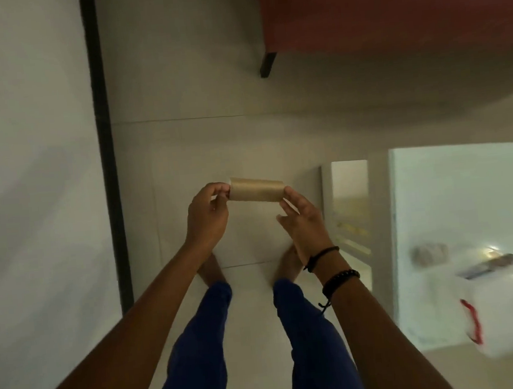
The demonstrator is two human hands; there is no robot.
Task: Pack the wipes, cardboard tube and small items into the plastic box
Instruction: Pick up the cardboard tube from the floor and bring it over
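I hold a brown cardboard tube (256, 189) level in front of me, above the floor. My left hand (207, 217) pinches its left end with thumb and fingers. My right hand (302, 218) touches its right end with the fingertips, the other fingers spread. At the right edge a white plastic-wrapped pack with red print (512, 299), blurred, lies on a white table (454, 195). A small pale item (429, 253) sits just left of it. No plastic box can be made out.
A red sofa (387, 6) on a dark leg stands at the top right. A black vertical strip (105, 145) runs down the left against a white wall. Tiled floor, my blue trousers and bare feet lie below the hands.
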